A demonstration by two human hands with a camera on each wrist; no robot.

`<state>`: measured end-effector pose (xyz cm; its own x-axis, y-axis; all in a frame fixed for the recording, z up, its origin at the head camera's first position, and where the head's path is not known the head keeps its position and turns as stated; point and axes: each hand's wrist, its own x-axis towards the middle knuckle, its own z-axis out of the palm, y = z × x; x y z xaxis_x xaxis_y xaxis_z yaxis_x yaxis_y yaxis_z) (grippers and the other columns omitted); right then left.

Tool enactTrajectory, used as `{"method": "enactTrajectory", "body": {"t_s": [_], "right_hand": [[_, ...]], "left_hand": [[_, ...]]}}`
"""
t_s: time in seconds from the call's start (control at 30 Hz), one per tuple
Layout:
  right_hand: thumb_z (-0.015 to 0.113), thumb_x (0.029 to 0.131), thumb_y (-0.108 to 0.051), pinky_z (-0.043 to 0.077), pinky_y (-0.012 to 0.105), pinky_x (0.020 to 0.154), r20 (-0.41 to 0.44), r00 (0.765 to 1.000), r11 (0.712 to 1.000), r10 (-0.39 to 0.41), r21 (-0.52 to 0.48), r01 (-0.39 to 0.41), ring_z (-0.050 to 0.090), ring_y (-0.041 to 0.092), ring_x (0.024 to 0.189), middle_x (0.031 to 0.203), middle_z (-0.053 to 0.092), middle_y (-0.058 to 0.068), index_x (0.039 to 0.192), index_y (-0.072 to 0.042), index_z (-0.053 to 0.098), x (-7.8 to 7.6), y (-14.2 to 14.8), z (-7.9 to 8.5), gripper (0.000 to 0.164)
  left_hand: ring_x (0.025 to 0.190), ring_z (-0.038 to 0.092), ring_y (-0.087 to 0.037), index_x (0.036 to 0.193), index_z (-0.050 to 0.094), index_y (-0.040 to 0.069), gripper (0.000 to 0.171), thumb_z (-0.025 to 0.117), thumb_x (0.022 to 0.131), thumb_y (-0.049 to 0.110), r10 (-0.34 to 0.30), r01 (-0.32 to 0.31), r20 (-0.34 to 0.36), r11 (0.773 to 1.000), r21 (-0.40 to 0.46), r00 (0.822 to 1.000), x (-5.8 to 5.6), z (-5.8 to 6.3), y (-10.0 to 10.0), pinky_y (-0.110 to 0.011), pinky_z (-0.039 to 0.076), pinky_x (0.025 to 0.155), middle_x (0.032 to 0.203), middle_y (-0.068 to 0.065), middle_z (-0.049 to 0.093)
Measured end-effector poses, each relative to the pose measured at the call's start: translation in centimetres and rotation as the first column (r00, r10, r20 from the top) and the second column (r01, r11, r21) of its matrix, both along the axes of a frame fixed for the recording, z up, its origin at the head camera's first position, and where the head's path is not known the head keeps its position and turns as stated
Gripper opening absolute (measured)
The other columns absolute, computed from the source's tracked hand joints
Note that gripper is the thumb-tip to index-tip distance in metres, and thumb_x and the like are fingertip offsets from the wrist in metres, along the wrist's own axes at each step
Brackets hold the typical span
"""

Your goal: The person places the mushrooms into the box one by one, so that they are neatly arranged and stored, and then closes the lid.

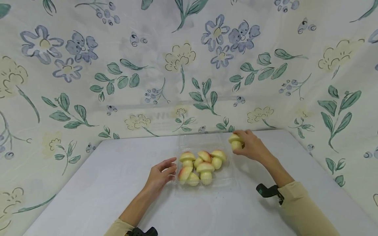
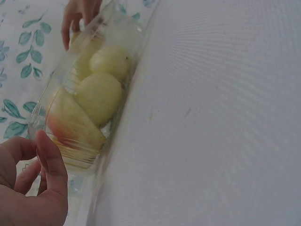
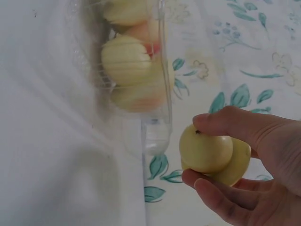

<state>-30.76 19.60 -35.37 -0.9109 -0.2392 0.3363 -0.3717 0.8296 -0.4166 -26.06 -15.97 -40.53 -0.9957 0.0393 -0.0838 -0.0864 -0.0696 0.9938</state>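
Observation:
A clear plastic container (image 1: 225, 173) holds several yellow, mushroom-shaped fruits with red blushes (image 1: 205, 167). My right hand (image 1: 249, 146) grips another such fruit (image 1: 236, 141) between thumb and fingers, above the table beyond the container's right side. In the right wrist view, the held fruit (image 3: 205, 149) shows a rounded end with a small dark spot. My left hand (image 1: 160, 175) is at the container's left wall, its lightly bent fingertips right at the rim. The left wrist view shows that hand (image 2: 33, 188) by a corner of the container (image 2: 36, 120).
The container's transparent lid (image 1: 200, 141) stands toward the back. A white table (image 1: 124, 177) carries everything, backed by a floral cloth (image 1: 153, 65) that also covers the sides. Black wrist cameras (image 1: 267, 191) sit at both cuffs.

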Motion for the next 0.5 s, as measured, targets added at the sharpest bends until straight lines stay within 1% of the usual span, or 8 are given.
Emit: {"method": "enactTrajectory", "body": {"t_s": [0.17,0.37,0.5], "right_hand": [[0.08,0.079,-0.026,0.052,0.048,0.08,0.016,1.0,1.0,0.009,-0.001,-0.009,0.057,0.035,0.1,0.124,0.053,0.024,0.138,-0.014,0.05,0.4,-0.5,0.7,0.068],[0.081,0.079,-0.024,0.054,0.043,0.079,0.045,0.997,0.997,0.065,-0.036,-0.064,0.057,0.031,0.098,0.127,0.052,0.025,0.139,-0.012,0.049,1.0,-1.3,1.3,0.069],[0.082,0.078,-0.024,0.055,0.039,0.079,0.078,0.991,0.993,0.107,-0.057,-0.103,0.057,0.028,0.098,0.127,0.052,0.023,0.139,-0.012,0.05,1.5,-2.0,1.5,0.07]], "left_hand": [[0.079,0.057,-0.011,0.137,0.054,0.002,0.045,0.063,0.093,0.003,0.004,-0.004,0.001,1.0,0.003,1.0,0.1,0.1,-0.1,-0.019,0.053,0.063,0.102,-0.001,0.058],[0.079,0.058,-0.01,0.138,0.052,-0.001,0.046,0.063,0.093,0.003,0.0,0.0,-0.018,1.0,-0.009,1.0,0.0,0.0,-0.1,-0.018,0.053,0.064,0.101,0.0,0.058],[0.078,0.058,-0.01,0.138,0.053,-0.001,0.046,0.063,0.093,0.003,-0.001,0.001,-0.018,1.0,-0.004,1.0,0.0,0.0,-0.2,-0.018,0.054,0.064,0.101,0.0,0.058]]}}
